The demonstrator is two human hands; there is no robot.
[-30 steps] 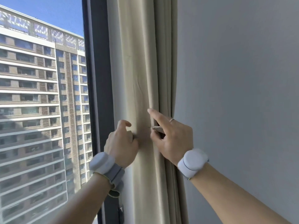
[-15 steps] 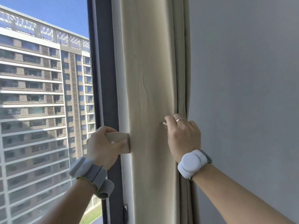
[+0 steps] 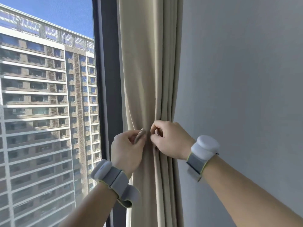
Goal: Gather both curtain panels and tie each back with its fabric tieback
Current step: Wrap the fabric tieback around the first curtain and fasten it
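A beige curtain panel [image 3: 147, 71] hangs gathered in folds between the dark window frame and the wall, pinched narrow at hand height. My left hand [image 3: 127, 149] is closed on one end of the beige fabric tieback [image 3: 140, 135] in front of the curtain. Just right of it, my right hand [image 3: 170, 140] pinches the other tieback end against the folds. The two ends sit a small gap apart. The part of the tieback that runs behind the curtain is hidden. Only this one panel is in view.
A dark window frame [image 3: 108, 79] stands left of the curtain, with glass and a tall apartment block [image 3: 41, 104] beyond. A plain grey wall [image 3: 242, 95] fills the right side, close behind the curtain's right edge.
Both hands have come together in front of the curtain, bringing the tieback ends close. The curtain is now cinched narrower at hand height; earlier the hands were at its two sides.
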